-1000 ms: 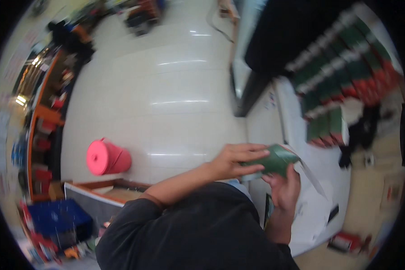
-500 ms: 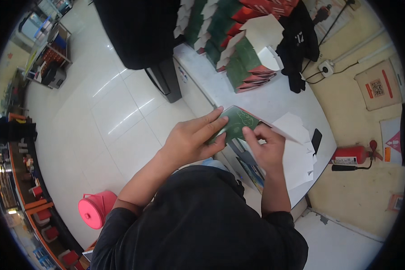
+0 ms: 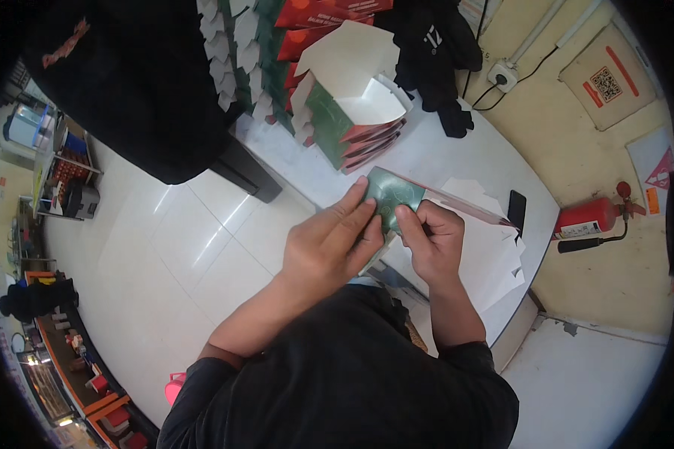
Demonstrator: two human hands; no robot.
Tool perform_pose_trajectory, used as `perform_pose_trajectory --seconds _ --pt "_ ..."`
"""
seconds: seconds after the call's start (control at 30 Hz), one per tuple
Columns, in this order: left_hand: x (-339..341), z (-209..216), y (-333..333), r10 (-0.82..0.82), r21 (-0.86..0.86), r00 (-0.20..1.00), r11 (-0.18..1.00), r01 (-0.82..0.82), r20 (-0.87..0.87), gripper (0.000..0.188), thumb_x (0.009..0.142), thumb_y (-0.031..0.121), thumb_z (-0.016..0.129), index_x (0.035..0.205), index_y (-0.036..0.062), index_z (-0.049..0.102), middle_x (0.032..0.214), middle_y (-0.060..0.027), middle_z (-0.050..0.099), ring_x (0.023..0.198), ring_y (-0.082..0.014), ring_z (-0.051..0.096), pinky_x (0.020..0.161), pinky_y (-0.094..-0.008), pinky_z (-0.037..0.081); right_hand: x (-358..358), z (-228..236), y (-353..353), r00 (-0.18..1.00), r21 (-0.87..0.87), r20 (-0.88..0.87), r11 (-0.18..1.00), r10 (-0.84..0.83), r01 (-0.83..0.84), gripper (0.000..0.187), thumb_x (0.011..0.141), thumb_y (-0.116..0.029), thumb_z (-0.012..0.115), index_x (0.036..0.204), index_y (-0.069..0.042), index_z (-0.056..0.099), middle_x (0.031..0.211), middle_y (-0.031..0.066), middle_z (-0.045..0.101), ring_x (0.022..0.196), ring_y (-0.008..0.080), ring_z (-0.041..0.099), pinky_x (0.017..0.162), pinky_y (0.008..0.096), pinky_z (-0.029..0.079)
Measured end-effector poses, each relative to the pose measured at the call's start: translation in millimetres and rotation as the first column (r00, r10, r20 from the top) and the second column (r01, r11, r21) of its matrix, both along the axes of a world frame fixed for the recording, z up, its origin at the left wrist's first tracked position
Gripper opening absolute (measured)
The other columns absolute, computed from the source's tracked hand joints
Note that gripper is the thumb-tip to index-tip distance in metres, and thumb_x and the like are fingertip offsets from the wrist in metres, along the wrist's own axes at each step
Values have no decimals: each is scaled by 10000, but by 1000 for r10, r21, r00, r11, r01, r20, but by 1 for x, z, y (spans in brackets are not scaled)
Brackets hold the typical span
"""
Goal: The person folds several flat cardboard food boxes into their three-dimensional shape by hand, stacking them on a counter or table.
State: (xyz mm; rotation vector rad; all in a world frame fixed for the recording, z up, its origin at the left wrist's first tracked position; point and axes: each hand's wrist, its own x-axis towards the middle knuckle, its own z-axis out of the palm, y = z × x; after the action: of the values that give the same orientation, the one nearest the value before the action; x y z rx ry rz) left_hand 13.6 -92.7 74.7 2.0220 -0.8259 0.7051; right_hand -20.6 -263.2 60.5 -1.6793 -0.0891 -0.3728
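Between my two hands is a partly folded carton box [image 3: 391,193], green outside with a red edge along its far side. My left hand [image 3: 326,236] presses its straight fingers along the left of the green panel, the thumb at the near edge. My right hand [image 3: 434,239] pinches the panel's right part, thumb on top and fingers curled behind. Under the right hand and beside it, flat white carton blanks [image 3: 490,262] lie on the white table [image 3: 494,161]. The underside of the held box is hidden.
Stacked folded cartons [image 3: 352,112], green and red with white insides, stand at the table's far end. Black cloth [image 3: 438,63] lies beside them. A phone [image 3: 517,209] rests near the right edge. A fire extinguisher [image 3: 588,219] hangs by the wall, below a plugged socket [image 3: 503,75].
My view has turned, so the stacks and table sit farther left. My right thumb has shifted inward on the green panel, and the hands are closer together.
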Motion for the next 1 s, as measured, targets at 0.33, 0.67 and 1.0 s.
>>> perform_pose_trajectory --seconds 0.33,0.67,1.0 --pt "24 11 -42 -7 -6 999 1000 7 40 235 740 28 797 934 -49 691 1115 -253 678 782 -296 722 648 -325 585 24 12 -20 995 9 40 996 -89 89 177 913 -69 686 745 -38 636 679 -17 591 608 36 485 516 216 346" --pt "41 8 -68 19 -4 986 1000 -18 167 225 739 -23 788 945 -56 703 1118 -273 677 903 -317 732 742 -326 598 44 -32 -63 984 729 -44 680 171 -86 315 917 -121 676 1166 58 602 1042 153 676 894 218 685 636 315 608" --pt "55 1 -82 -26 33 984 999 21 176 223 746 -1 790 927 -72 682 1090 -249 689 876 -333 724 726 -340 600 56 -36 -81 965 637 -5 745 261 -198 111 908 -21 657 983 50 616 1055 171 685 877 208 701 661 278 620"
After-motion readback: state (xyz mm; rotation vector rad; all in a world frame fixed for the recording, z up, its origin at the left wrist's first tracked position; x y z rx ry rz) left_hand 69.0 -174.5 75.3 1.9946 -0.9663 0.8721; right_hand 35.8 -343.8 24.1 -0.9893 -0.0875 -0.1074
